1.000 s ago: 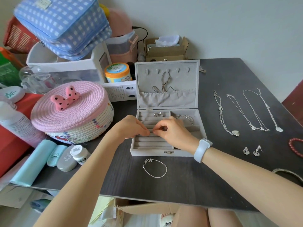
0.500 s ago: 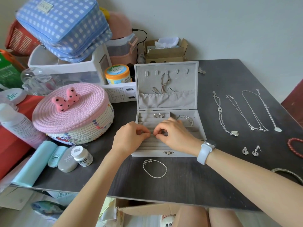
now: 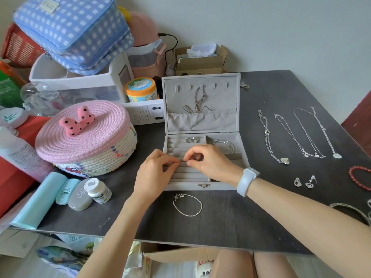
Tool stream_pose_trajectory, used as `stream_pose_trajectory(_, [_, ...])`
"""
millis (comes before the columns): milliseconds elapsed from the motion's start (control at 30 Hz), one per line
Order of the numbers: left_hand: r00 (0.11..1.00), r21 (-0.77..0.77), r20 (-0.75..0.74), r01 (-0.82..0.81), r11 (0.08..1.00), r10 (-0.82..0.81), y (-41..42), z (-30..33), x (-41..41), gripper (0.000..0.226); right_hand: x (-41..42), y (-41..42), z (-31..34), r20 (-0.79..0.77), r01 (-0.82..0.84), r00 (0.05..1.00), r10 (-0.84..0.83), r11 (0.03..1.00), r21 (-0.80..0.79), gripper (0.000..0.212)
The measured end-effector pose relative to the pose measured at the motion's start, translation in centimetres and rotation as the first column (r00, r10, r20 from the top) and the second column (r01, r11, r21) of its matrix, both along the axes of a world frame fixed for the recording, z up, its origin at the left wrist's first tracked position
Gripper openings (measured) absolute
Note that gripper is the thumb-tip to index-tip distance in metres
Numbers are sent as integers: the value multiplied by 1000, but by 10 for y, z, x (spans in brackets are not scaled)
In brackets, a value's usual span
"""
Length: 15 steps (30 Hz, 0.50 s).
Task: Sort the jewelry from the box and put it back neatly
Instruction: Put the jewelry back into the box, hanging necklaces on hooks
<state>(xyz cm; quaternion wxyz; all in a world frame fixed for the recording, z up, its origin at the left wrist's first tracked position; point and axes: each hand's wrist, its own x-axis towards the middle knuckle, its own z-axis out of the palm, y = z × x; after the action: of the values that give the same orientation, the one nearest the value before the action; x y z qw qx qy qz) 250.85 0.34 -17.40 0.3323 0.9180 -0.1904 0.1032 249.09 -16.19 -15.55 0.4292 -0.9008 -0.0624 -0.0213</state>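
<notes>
Both hands, left (image 3: 154,173) and right (image 3: 208,161), pinch tiny silver pieces, fingertips nearly touching over jewelry box (image 3: 202,186) ring slots.

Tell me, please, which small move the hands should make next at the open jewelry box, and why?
Probably press the tiny piece down into a ring-roll slot. Both hands, left hand and right hand, pinch something small and silvery over the jewelry box rolls; what it is cannot be told. Two rings already sit in the back row.

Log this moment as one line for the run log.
hands: left and right pinching small item over box ring rolls | placed: rings, bangle | table: necklaces, earrings, bracelet
</notes>
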Motion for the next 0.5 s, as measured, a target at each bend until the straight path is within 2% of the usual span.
stream_pose_trajectory(300, [998, 63, 51, 28, 998, -31, 0, -1, -1, 13, -2, 2, 3, 9, -21, 1000, 22, 992, -121, 9])
stream_pose_trajectory(400, [997, 90, 60, 42, 995, -47, -2, 1, 0, 12, -2, 1, 3, 28, -1, 1000, 4, 993, -121, 10])
stream_pose_trajectory(500, [997, 34, 43, 58, 998, -59, -7, 1, 0, 12, -2, 0, 3, 42, 21, 999, -17, 996, -92, 10])
